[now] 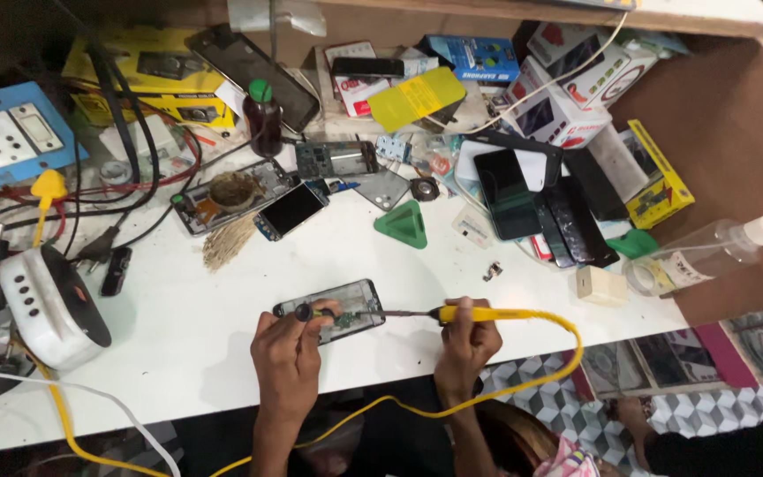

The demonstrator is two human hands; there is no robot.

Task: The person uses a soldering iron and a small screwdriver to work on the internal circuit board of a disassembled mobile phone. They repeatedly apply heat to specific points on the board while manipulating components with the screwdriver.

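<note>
Opened phone (333, 311) on white bench (222, 300). Left hand (289, 349) fingers clamped on dark tool (305, 312); right hand (467, 340) fingers closed around yellow soldering iron (479, 314), tip at phone's edge.

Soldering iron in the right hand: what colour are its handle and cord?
Yellow, both the soldering iron handle and cord; head view, the only one.

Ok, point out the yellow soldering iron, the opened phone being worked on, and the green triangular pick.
yellow soldering iron (487, 314), head view, on its yellow handle right of the gripping hand.
opened phone (355, 300), head view, on its exposed inside.
green triangular pick (402, 225), head view, on its flat green face.
</note>
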